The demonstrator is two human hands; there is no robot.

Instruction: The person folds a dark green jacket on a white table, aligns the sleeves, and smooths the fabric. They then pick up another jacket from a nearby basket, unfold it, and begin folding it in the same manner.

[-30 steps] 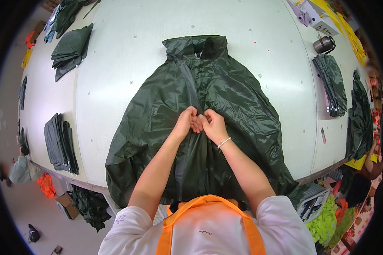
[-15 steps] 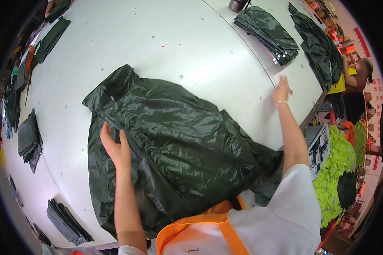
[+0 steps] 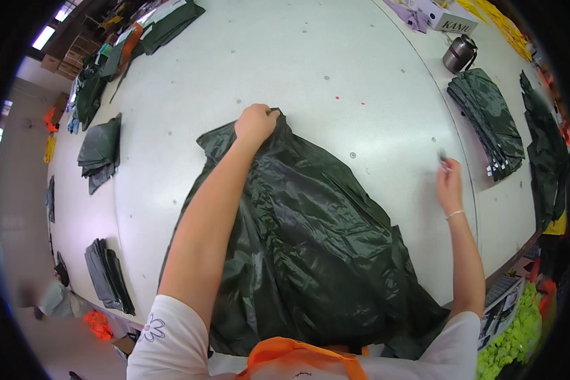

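A shiny dark green jacket (image 3: 310,234), like a rain jacket, lies spread on the white table (image 3: 386,120) before me, its collar at the far end. My left hand (image 3: 256,125) is closed on the far edge of that collar, fingers pinching the fabric. Off to the right of the jacket, my right hand (image 3: 450,187) is raised over the table. Its fingers are closed round a small dark metallic tool (image 3: 444,161), too blurred to name. The jacket's near hem reaches my orange apron (image 3: 297,358).
Folded green garments (image 3: 487,120) lie in a stack at the right, by a metal flask (image 3: 460,53). More folded pieces (image 3: 100,149) and a dark stack (image 3: 109,275) sit along the left. Beyond the right table edge is a bright yellow-green pile (image 3: 510,335).
My left hand has gone from the jacket's front up to its collar and closed there. The right hand has stayed at the right, the small tool now showing. The view has shifted left.
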